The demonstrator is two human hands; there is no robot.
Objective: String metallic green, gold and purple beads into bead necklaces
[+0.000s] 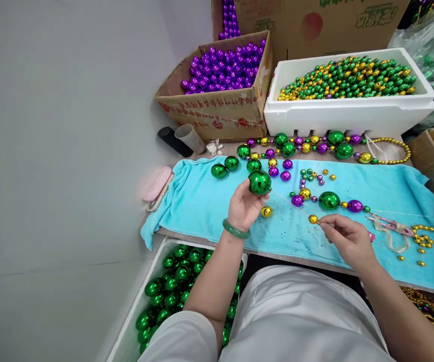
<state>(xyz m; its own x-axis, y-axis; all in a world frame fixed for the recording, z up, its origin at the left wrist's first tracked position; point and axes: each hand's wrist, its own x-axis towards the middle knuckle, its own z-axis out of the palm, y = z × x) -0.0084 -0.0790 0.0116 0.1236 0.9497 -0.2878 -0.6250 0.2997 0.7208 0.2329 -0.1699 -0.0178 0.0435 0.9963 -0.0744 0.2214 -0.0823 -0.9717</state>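
Observation:
My left hand (247, 205) is closed round a large shiny green bead (259, 182), held above the blue towel (202, 206). From that bead a thin string (290, 203) runs taut to a small gold bead (313, 219), which my right hand (348, 240) pinches at its fingertips. Just below the left hand a larger gold bead (266, 211) rests on the towel. Behind the string lies a strung piece with a big green bead (329, 200) and a purple bead (355, 206). Loose small beads (307, 174) are scattered nearby.
Pink-handled scissors (394, 226) lie at the right of the towel. A finished-looking bead necklace (288, 149) stretches along the back. Behind stand a carton of purple beads (217, 108) and a white foam box (345, 115). Another foam box (126, 327) with green beads is below left.

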